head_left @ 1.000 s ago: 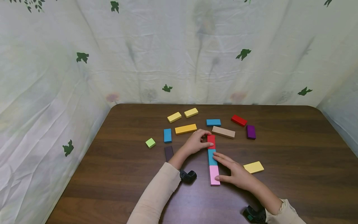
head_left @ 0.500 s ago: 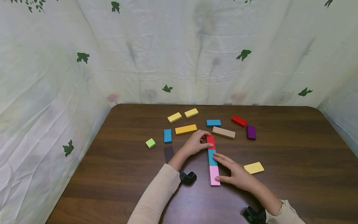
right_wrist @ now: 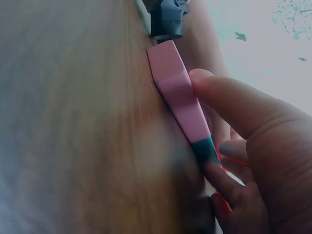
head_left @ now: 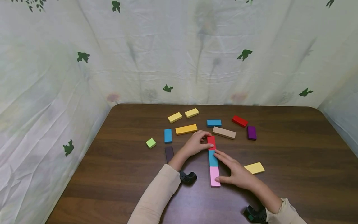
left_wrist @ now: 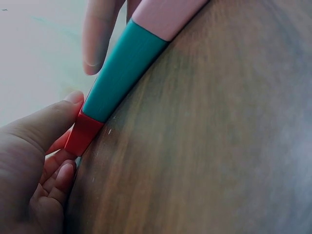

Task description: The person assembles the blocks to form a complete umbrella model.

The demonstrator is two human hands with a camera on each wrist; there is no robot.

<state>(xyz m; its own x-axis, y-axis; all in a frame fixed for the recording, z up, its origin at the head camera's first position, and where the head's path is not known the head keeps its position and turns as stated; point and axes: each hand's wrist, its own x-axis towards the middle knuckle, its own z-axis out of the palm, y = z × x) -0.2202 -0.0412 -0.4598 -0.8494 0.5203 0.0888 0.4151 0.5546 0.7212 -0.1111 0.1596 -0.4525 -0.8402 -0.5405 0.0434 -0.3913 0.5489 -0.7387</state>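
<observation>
Three blocks lie end to end in a row: a red block [head_left: 211,142] at the far end, a teal-blue block [head_left: 213,158] in the middle and a pink block [head_left: 214,176] nearest me. My left hand [head_left: 195,143] pinches the red block, its thumb on the near left side and fingers at the far end. Along the right side of the row, my right hand [head_left: 237,174] rests with fingers fairly straight. Its thumb [right_wrist: 202,80] touches the pink block's edge, while its fingertips touch the teal-blue block. The left wrist view shows the blocks' ends meeting.
Beyond the row lie a tan block [head_left: 224,133], an orange block [head_left: 186,129], blue block [head_left: 213,123] and red block [head_left: 239,121]. A dark block [head_left: 169,154] sits beside my left forearm. Behind my right hand is a yellow block [head_left: 254,168]. A patterned cloth backs the table.
My right fingertips shift very slightly along the teal-blue block. Both hands otherwise stay in place, and the row of three blocks keeps its position.
</observation>
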